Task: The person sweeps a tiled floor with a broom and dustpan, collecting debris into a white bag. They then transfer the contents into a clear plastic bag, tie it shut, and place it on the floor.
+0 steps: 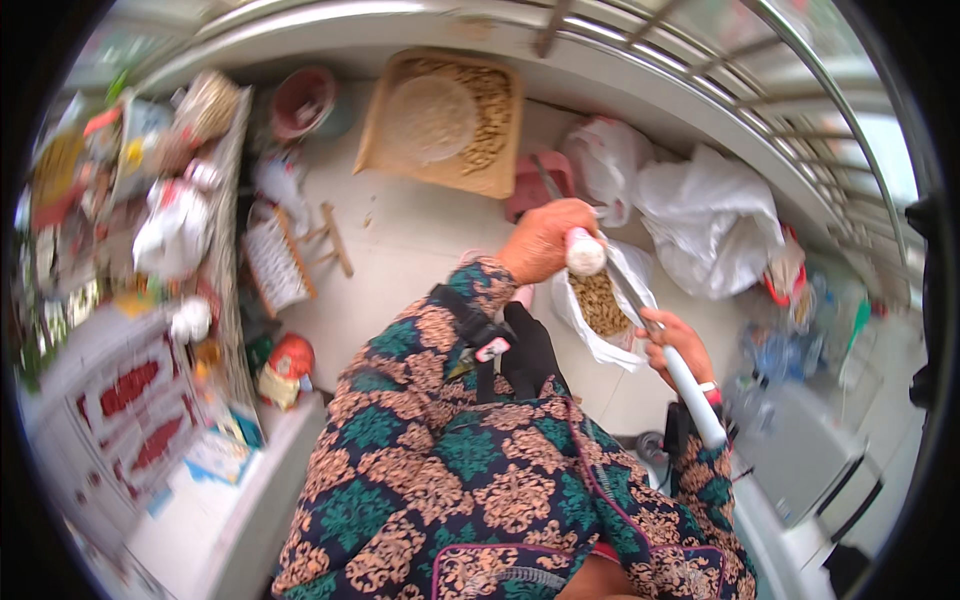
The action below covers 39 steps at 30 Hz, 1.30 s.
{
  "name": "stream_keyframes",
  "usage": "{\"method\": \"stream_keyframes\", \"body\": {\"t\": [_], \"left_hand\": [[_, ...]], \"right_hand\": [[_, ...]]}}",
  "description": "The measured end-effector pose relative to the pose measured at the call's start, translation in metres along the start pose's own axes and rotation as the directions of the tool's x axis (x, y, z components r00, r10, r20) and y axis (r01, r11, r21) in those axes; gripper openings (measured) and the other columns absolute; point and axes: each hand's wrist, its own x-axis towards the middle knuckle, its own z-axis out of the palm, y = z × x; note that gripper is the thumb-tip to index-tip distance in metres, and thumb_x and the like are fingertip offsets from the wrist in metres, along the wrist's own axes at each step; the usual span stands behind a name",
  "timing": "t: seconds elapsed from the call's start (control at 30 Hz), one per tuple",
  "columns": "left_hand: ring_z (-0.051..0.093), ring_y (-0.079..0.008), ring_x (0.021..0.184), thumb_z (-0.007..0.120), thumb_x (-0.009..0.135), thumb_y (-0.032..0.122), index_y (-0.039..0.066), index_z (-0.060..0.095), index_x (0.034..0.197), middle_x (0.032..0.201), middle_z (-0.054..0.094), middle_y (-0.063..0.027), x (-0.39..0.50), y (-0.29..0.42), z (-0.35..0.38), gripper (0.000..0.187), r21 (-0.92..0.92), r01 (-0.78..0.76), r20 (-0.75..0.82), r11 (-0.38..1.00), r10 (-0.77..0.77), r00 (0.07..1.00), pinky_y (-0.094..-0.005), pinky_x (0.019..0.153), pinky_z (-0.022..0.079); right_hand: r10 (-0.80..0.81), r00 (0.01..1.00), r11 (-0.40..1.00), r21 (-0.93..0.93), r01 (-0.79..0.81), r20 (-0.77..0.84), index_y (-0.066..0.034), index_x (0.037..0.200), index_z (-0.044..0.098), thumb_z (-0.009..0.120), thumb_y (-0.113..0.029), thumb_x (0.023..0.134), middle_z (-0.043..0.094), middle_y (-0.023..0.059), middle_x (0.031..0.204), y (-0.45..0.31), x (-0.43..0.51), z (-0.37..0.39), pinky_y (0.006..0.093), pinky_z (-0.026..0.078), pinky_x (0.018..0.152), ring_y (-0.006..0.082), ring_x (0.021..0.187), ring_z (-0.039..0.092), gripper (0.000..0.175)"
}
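Observation:
My left hand (547, 236) is closed around a handle (585, 253) with a pink side and a pale round end, which points up at me. My right hand (679, 349) grips a long pole (694, 397) with a grey metal shaft and a white grip. That shaft slants forward past my left hand, which hides part of it. Below the pole stands an opened white bag (637, 360) of what look like unshelled peanuts (598, 304). A pinkish-red dustpan (521, 195) lies on the floor beyond my left hand. Which handle belongs to it I cannot tell.
Ahead sits a tan tray (367, 142) with peanuts and a round pale container (431, 116). Plastic bags (709, 217) line the wall at right. A small stool (277, 262), a bucket (304, 105) and a cluttered shelf are left; plastic bottles (780, 352) are right.

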Motion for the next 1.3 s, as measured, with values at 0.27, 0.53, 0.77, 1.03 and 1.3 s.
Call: {"method": "stream_keyframes", "body": {"t": [0.27, 0.53, 0.77, 1.03, 1.3], "left_hand": [[0.064, -0.0285, 0.097, 0.076, 0.078, 0.023, 0.006, 0.06, 0.08, 0.089, 0.066, -0.0092, -0.154, 0.039, 0.016, 0.024, 0.094, 0.187, -0.277, 0.978, -0.154, 0.948, -0.0379, 0.083, 0.051], [0.064, -0.0257, 0.102, 0.077, 0.077, 0.014, 0.003, 0.064, 0.082, 0.093, 0.069, -0.0097, -0.345, 0.075, -0.02, 0.017, 0.081, 0.433, -0.638, 0.898, -0.288, 0.715, -0.0359, 0.086, 0.051], [0.06, -0.0246, 0.112, 0.071, 0.083, 0.007, 0.002, 0.063, 0.086, 0.104, 0.068, -0.0114, -0.545, 0.1, -0.09, 0.01, -0.274, 0.452, -0.874, 0.849, -0.416, 0.252, -0.0357, 0.095, 0.046], [0.057, -0.0263, 0.115, 0.065, 0.09, 0.012, 0.002, 0.061, 0.093, 0.108, 0.066, -0.0113, -0.748, 0.11, -0.148, 0.011, -0.305, 0.513, -0.949, 0.803, -0.303, -0.091, -0.0374, 0.101, 0.041], [0.064, -0.0193, 0.092, 0.066, 0.089, 0.029, 0.0, 0.062, 0.102, 0.099, 0.067, -0.0125, -0.816, 0.088, -0.186, 0.033, -0.571, 0.388, -0.789, 0.724, -0.354, -0.502, -0.0314, 0.076, 0.053]], "right_hand": [[0.259, 0.961, 0.834, -0.48, -0.272, -0.096, 0.0009, 0.123, 0.054, 0.046, 0.007, 0.079, 0.057, 0.0129, 0.095, -0.003, -0.035, 0.042, 0.0245, 0.045, 0.044, 0.0121, 0.056, 0.05, 0.046], [0.407, 0.912, 0.523, -0.808, -0.269, -0.041, 0.0006, 0.122, 0.056, 0.049, 0.004, 0.077, 0.058, 0.0063, 0.093, 0.083, -0.063, 0.12, 0.0231, 0.048, 0.048, 0.0108, 0.059, 0.054, 0.045], [0.418, 0.906, 0.221, -0.975, -0.027, 0.07, -0.0023, 0.126, 0.055, 0.052, 0.003, 0.073, 0.056, 0.0058, 0.088, 0.224, -0.055, 0.219, 0.025, 0.048, 0.052, 0.0125, 0.062, 0.056, 0.054], [0.194, 0.945, 0.357, -0.917, 0.181, 0.262, 0.0031, 0.137, 0.038, 0.057, 0.008, 0.073, 0.059, 0.0141, 0.081, 0.39, 0.013, 0.305, 0.0297, 0.047, 0.051, 0.0176, 0.054, 0.058, 0.066], [0.046, 0.908, 0.632, -0.716, 0.296, 0.416, 0.0026, 0.138, 0.034, 0.055, 0.004, 0.082, 0.061, 0.0195, 0.093, 0.491, 0.174, 0.398, 0.0303, 0.047, 0.051, 0.0187, 0.056, 0.056, 0.06]]}}
